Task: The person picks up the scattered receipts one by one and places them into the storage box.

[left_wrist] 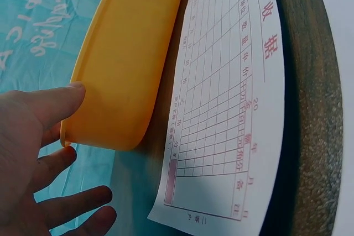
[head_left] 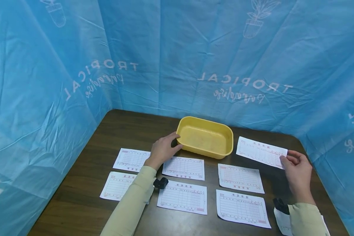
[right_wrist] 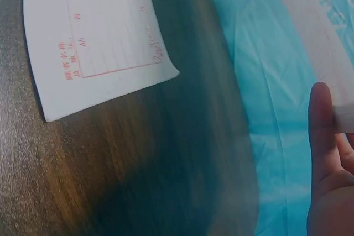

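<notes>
In the head view my left hand [head_left: 163,149] pinches the left end of the yellow plastic basin [head_left: 229,151] at its rim. The left wrist view shows the thumb [left_wrist: 69,99] on one side of the basin's wall [left_wrist: 130,64] and the index finger by the rim, with the other fingers spread. My right hand [head_left: 299,172] pinches the right end of a printed receipt slip [head_left: 261,151] between thumb and fingers. That slip is tilted, to the right of the basin. Nothing shows inside the basin.
Printed slips lie in rows on the dark wooden table [head_left: 106,141], among them one slip [head_left: 183,167] just in front of the basin and another [head_left: 240,178] farther right. A slip [head_left: 283,223] is partly covered by my right sleeve. Blue printed curtains [head_left: 180,59] hang around the table.
</notes>
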Demonstrator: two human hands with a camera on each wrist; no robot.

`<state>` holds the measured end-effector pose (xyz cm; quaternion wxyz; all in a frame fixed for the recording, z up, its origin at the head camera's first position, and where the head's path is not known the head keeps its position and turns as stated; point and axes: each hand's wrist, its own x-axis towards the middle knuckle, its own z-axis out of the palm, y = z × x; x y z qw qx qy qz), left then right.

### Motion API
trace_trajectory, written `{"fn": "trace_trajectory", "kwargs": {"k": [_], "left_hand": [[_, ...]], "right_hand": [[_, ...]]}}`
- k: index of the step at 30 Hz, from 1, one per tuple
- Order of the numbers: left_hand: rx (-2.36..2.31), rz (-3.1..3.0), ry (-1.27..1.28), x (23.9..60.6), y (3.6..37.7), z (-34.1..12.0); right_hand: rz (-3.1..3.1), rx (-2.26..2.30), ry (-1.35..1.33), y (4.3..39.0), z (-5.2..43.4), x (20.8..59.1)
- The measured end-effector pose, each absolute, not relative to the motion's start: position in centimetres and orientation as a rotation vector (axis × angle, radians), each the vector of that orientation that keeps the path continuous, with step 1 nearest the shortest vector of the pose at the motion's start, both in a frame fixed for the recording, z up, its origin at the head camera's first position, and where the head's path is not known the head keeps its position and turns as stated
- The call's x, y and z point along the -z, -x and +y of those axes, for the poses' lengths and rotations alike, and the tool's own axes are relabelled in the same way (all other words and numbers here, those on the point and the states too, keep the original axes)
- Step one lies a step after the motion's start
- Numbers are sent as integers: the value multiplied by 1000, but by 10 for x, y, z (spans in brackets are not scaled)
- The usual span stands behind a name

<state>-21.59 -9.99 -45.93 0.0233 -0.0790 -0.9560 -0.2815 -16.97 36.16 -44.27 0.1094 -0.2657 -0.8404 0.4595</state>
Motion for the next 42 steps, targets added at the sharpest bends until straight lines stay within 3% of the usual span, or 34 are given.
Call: {"fn": "trace_trajectory", "kwargs": {"k": [42], "left_hand": [[868,-2969,223,463,217,-101]], "right_hand": [[-2469,-1296,665,219,288,429]]}}
